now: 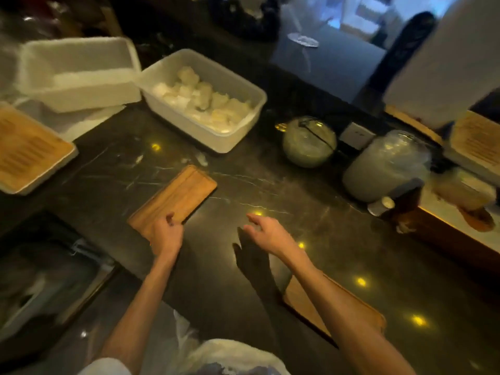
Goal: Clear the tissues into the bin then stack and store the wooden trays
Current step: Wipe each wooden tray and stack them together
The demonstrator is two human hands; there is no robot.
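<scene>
the left hand point(166, 235) curls over the near end of a wooden tray point(178, 194) lying slantwise on the dark marble counter point(270, 185), thumb on top, likely to lift or slide it; the right hand point(263, 231) hovers alongside, fingers loose and spread, holding nothing; a second wooden tray point(299, 301) lies under that forearm, a likely stacking partner; a white scrap point(201, 159) sits just beyond the first tray, near a plastic tub point(211, 136) of rolled white tissues or cloths; what looks like the bin opening point(54, 266) is at the left.

Second tray point(303, 304) — half under forearm point(341, 304)
</scene>
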